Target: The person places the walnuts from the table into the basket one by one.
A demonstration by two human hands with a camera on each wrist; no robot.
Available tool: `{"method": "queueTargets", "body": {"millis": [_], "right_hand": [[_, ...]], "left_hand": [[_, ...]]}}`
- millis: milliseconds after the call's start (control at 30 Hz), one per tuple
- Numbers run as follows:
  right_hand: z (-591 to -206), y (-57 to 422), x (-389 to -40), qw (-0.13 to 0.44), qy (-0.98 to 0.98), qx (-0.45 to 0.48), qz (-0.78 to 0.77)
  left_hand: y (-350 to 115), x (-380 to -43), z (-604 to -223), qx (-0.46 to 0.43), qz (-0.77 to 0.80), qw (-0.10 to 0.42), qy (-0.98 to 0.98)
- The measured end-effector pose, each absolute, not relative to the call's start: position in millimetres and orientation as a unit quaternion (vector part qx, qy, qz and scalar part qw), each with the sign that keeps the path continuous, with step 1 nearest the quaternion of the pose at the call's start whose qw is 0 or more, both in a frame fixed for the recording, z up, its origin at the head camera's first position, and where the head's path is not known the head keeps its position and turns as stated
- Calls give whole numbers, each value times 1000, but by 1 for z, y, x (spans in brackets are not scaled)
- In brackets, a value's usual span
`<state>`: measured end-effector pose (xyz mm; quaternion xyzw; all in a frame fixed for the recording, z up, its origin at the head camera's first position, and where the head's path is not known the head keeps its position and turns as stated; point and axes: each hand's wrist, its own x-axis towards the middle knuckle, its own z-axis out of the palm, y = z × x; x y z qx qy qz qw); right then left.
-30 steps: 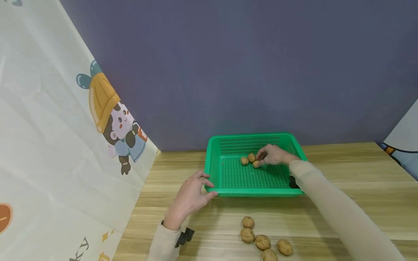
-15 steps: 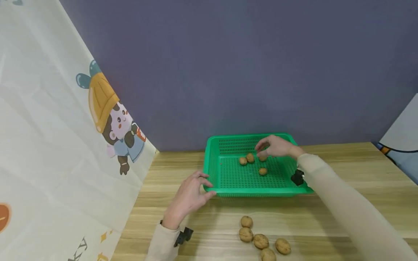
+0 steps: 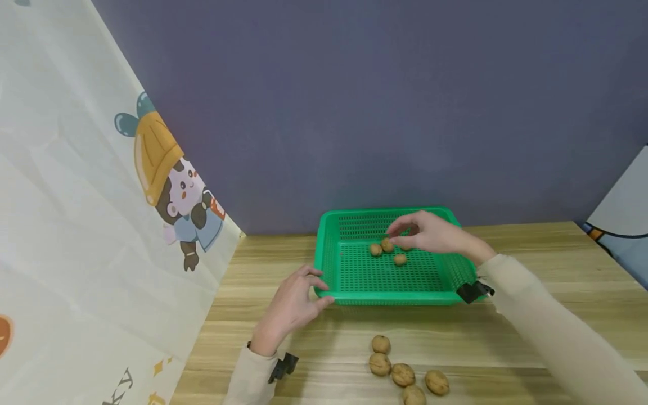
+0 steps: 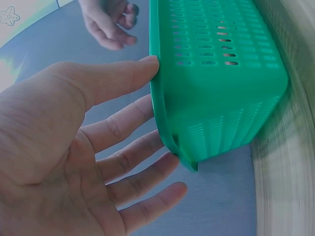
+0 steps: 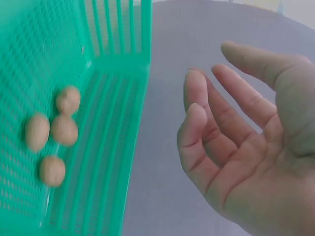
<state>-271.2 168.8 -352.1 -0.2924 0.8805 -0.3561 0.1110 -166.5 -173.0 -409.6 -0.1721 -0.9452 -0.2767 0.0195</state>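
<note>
A green plastic basket (image 3: 395, 297) with slotted walls stands on the table, and several walnuts (image 3: 400, 260) lie on its floor toward the back. My left hand (image 3: 293, 304) holds the basket's near left corner. In the left wrist view the thumb (image 4: 150, 66) lies at the rim, with fingertips partly behind it. Over the basket's right half hovers my right hand (image 3: 430, 233), its fingers loosely bent and nothing in it. It partly hides one walnut in the head view. In the right wrist view, the walnuts (image 5: 65, 130) sit close together, apart from the hand (image 5: 246, 142).
In front of the basket several more walnuts (image 3: 403, 374) are scattered on the wooden table (image 3: 283, 253). A dark panel (image 3: 374, 112) rises right behind the basket. A pale sheet with a cartoon figure (image 3: 182, 185) borders the table at left.
My right hand has let go of a walnut in the basket and drawn up and back. The front walnut has rolled left toward the others. My left hand has stayed at the corner.
</note>
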Motion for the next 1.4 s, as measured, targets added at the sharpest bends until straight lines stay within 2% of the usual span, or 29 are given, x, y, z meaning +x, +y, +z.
{"method": "queueTargets", "body": {"millis": [367,633,1033,1400], "right_hand": [[-372,154,-202,82,852,-339,-391],[-405,136,-166,114,807,-424,-396],[-468,135,-163,184,808,-391,-400],[-487,137,-165,222,806,-359,-414]], "left_hand": [[-173,-166,-409,-174,-273,18,-946],[-174,-165,-409,-166,-273,17,-948],[-172,-166,-412,-171,-273,16,-946],[-172,-166,-410,-170,-277,18,-946]]}}
